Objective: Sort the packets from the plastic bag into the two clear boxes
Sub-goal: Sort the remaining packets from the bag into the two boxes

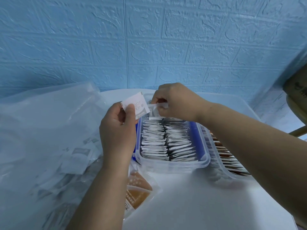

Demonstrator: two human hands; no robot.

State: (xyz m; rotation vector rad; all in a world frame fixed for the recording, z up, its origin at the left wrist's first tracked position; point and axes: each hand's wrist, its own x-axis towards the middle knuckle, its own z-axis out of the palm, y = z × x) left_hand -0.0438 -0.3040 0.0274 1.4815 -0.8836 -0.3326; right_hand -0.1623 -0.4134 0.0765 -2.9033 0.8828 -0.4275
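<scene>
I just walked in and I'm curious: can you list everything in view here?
table: one, white, underneath everything.
wall: one, blue, behind.
plastic bag: one, translucent, left on the table.
loose packets: many, white, inside the bag.
blue-clasped box: one, clear, centre, holding two rows of filed packets, white.
right box: one, clear, holding brown packets.
single brown packet: one, on the table, right of the bag.
left hand: holds a white packet.
right hand: pinches a second white packet over the blue-clasped box.

Right forearm [259,146] hides most of right clear box [216,171]; plastic bag [41,122] cut off at left edge, its packets [79,152] hazy; held packet [138,103] print unreadable.
</scene>
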